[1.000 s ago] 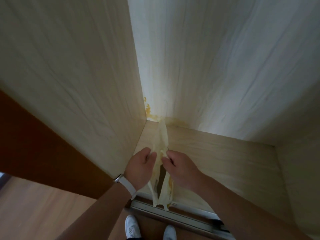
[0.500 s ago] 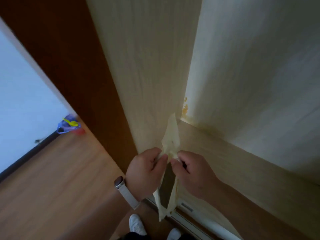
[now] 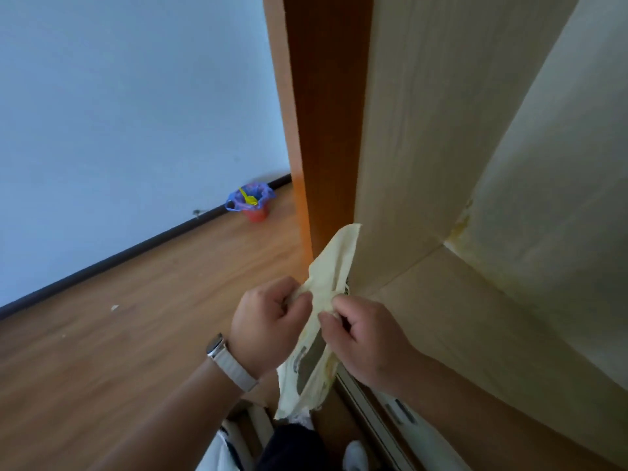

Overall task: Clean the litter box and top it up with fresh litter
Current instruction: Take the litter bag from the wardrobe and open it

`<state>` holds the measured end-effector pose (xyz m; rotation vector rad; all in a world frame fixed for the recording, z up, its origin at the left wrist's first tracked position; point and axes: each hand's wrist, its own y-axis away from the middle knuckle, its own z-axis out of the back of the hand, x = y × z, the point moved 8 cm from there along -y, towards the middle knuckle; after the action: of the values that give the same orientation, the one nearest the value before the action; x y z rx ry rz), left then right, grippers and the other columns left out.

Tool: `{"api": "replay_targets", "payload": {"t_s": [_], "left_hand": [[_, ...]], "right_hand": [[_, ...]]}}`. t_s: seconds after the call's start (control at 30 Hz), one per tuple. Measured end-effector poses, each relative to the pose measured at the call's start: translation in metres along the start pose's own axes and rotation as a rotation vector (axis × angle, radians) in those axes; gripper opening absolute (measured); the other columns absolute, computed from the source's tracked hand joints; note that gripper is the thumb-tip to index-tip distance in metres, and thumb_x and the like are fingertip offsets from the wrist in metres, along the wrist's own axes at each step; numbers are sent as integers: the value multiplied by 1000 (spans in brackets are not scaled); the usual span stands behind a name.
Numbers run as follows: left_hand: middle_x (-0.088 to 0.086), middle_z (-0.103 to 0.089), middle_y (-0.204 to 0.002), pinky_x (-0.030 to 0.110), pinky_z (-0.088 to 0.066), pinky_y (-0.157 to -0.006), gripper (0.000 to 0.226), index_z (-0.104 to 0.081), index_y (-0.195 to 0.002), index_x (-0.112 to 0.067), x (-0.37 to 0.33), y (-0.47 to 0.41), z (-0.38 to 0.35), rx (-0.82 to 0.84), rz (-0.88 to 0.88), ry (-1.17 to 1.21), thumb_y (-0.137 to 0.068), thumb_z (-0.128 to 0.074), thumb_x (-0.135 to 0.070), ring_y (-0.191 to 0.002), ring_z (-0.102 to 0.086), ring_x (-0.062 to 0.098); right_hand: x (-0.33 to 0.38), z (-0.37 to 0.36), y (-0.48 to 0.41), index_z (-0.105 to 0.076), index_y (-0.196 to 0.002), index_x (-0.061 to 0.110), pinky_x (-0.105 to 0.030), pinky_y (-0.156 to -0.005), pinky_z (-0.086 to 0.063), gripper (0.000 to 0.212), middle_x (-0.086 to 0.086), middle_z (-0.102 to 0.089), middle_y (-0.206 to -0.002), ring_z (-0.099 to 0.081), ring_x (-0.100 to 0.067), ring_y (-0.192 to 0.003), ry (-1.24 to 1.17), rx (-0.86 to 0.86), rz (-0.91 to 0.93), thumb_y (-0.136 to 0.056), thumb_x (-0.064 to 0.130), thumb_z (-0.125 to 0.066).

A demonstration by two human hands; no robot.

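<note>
A pale yellow, stained plastic bag (image 3: 334,263) hangs between my two hands in front of a light wooden cabinet. My left hand (image 3: 268,321), with a white watch strap on its wrist, pinches the bag's left edge. My right hand (image 3: 365,338) pinches the right edge, close beside the left. The bag's lower part (image 3: 306,379) dangles below my hands. No litter box is in view.
A small red bin (image 3: 253,203) lined with a blue bag, a yellow scoop inside, stands on the wooden floor by the white wall. The cabinet's shelf (image 3: 475,321) has a yellow stain in its back corner (image 3: 462,226). A sliding rail (image 3: 370,413) runs near my feet.
My view has swung left, from inside the cabinet to the floor, the wall and the red bin. Both hands have kept their pinch on the bag and stayed close together.
</note>
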<state>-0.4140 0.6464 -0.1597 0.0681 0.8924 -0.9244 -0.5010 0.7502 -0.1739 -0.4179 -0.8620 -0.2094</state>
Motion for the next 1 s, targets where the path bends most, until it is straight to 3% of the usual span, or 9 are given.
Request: {"api": "replay_targets", "payload": {"t_s": [0.2, 0.43, 0.57, 0.67, 0.77, 0.9, 1.0], "left_hand": [[-7, -33, -45, 30, -28, -42, 36, -42, -56, -8, 40, 32, 49, -147, 214, -40, -79, -55, -32, -43, -31, 8], [1, -36, -45, 38, -31, -42, 35, -41, -55, -8, 79, 57, 91, -278, 337, -21, -80, -55, -29, -43, -32, 8], [-6, -30, -46, 35, -27, -41, 36, -32, -54, -10, 101, 57, 113, -362, 361, -22, -79, -54, -25, -44, -29, 8], [-7, -31, -45, 24, -24, -41, 36, -31, -53, -14, 123, 52, 132, -413, 377, -47, -77, -51, -32, -43, -30, 9], [-7, -30, -45, 26, -24, -41, 36, -28, -53, -21, 152, 43, 152, -469, 409, -72, -77, -49, -38, -43, -30, 10], [-8, -31, -45, 30, -26, -40, 36, -30, -53, -21, 196, 27, 178, -522, 448, -67, -78, -48, -39, -43, -31, 11], [-7, -32, -46, 20, -22, -42, 36, -28, -53, -21, 224, 9, 200, -562, 455, -72, -78, -49, -37, -45, -32, 10]], "right_hand": [[26, -40, -17, -36, -64, 19, -39, -46, -32, 37, 5, -35, -54, -36, -14, -49, -21, 65, 59, -94, 39, -45], [46, -94, -54, -44, -69, 15, -44, -46, -38, 39, -4, -47, -57, -42, -18, -49, -40, 219, 98, -93, 44, -40], [57, -127, -84, -44, -69, 15, -43, -46, -39, 37, -4, -46, -58, -42, -20, -50, -10, 282, 151, -95, 42, -41], [64, -152, -109, -43, -68, 15, -37, -46, -37, 36, 0, -43, -57, -40, -19, -50, 22, 312, 201, -96, 38, -43], [71, -176, -140, -37, -64, 19, -32, -45, -31, 35, 4, -39, -55, -38, -17, -49, 46, 326, 239, -94, 38, -41], [73, -213, -188, -38, -65, 16, -37, -45, -34, 37, 2, -40, -55, -37, -16, -48, 56, 367, 241, -92, 40, -40], [77, -238, -226, -39, -65, 16, -34, -45, -32, 36, 8, -36, -55, -35, -12, -49, 88, 365, 238, -91, 40, -41]]}}
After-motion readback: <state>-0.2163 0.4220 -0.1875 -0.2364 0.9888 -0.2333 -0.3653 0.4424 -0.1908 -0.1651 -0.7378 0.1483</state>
